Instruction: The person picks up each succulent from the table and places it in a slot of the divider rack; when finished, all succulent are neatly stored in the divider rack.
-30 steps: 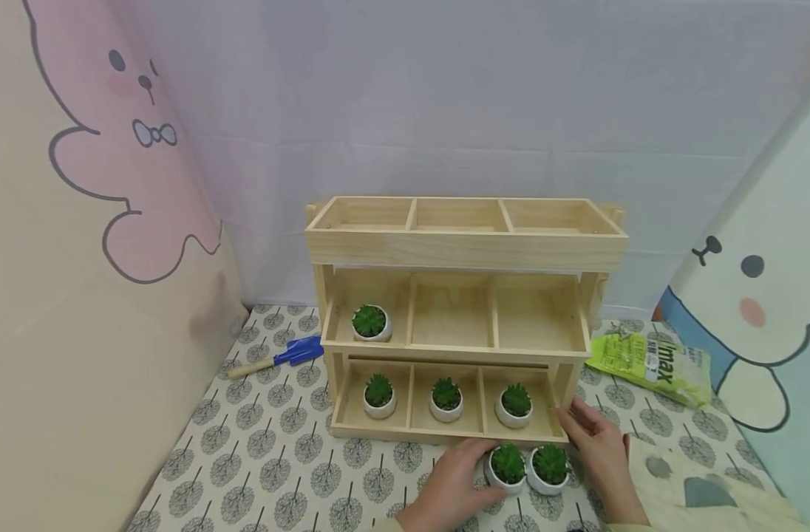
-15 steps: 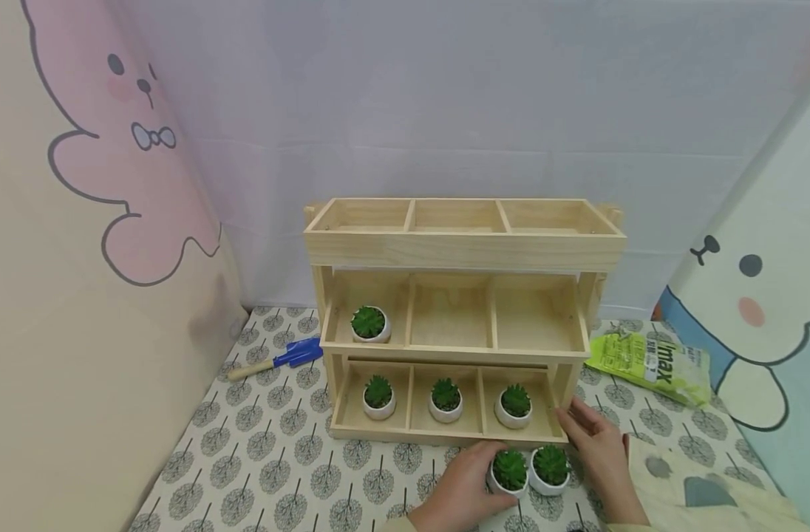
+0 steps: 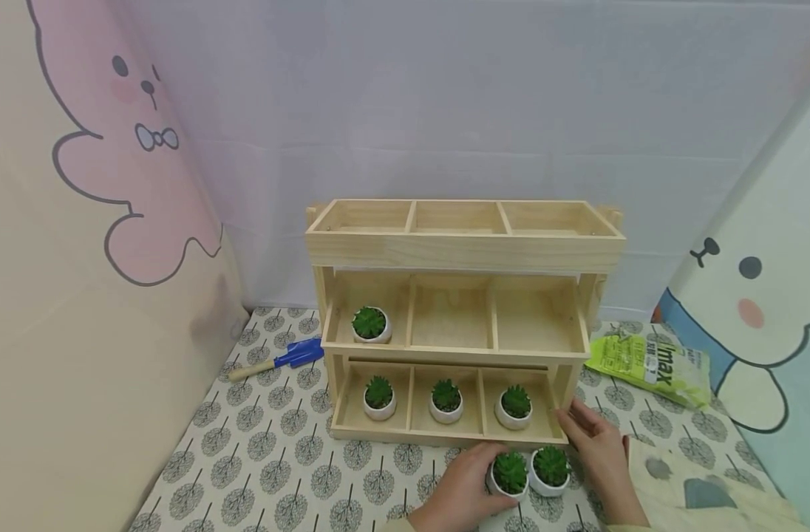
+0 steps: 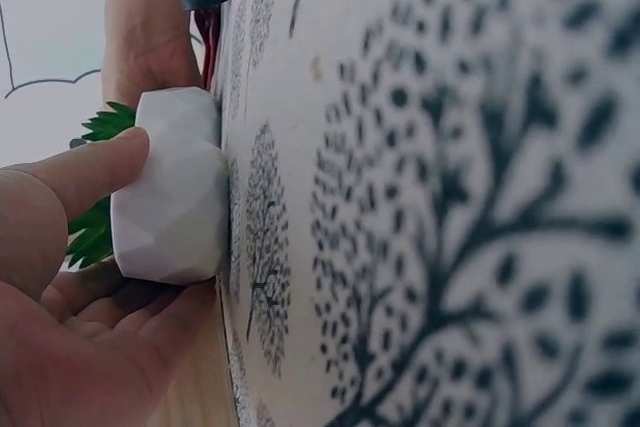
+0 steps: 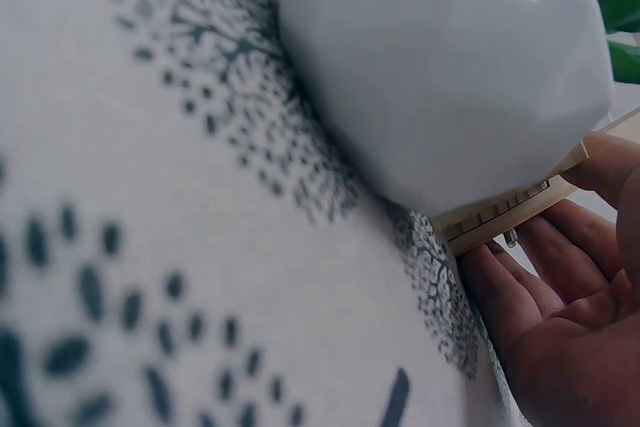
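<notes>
Well beyond the fingers hangs a pale fabric backdrop (image 3: 405,96), with a pink cartoon animal (image 3: 145,177) on the side panel to their left. Below the fingers spreads a table (image 3: 352,495) covered in tree-print cloth. Ahead of the left fingers stands a three-tier wooden planter rack (image 3: 465,253); four small potted succulents (image 3: 446,403) sit in it, one in each bottom compartment and one in the middle tier's left compartment. A yellow-green plastic bag (image 3: 651,366) lies farther back, right of the right fingers, and a blue trowel (image 3: 298,355) lies well to the left of both hands.

The right hand (image 3: 598,443) pinches the rack's bottom right corner, thumb and fingers on either side of the wood. The left hand (image 3: 463,484) has its fingers clamped round a faceted white-potted succulent (image 3: 509,474) in front of the bottom tier, its base at or very near the cloth. Another succulent (image 3: 550,467) is just beside it, between the hands; whether the pots touch is hard to tell.

The step in hand seems to be securing that pot while the rack is steadied. The next move likely calls for an even grip and care around the neighbouring pot.
</notes>
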`<action>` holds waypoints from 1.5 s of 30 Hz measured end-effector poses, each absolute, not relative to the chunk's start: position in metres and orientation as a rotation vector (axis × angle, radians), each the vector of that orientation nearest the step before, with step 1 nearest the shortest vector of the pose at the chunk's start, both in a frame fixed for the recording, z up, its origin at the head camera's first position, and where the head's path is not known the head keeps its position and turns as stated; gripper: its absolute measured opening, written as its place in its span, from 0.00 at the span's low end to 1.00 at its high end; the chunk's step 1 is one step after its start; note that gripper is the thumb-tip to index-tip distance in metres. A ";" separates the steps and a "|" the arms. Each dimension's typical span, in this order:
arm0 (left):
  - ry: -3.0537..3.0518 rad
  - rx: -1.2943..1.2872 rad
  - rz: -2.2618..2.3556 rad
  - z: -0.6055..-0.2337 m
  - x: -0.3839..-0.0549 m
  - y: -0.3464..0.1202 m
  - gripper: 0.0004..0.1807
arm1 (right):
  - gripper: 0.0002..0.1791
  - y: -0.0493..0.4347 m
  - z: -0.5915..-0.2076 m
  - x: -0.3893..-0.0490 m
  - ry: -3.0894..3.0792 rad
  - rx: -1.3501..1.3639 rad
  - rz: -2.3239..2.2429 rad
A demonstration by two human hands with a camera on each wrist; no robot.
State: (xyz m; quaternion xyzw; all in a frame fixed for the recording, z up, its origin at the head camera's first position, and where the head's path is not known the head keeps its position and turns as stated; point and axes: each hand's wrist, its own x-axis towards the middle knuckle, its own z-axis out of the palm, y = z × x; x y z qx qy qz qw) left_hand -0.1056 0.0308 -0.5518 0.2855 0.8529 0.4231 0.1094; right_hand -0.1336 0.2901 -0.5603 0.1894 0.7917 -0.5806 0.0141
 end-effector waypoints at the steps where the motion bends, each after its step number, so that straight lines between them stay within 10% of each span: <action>1: 2.514 0.848 1.242 -0.552 -0.105 0.030 0.33 | 0.40 0.290 -0.560 -0.134 2.466 0.588 -1.802; 45: 2.732 0.817 1.501 -0.446 -0.124 -0.029 0.34 | 0.39 0.291 -0.561 -0.134 2.517 0.557 -1.773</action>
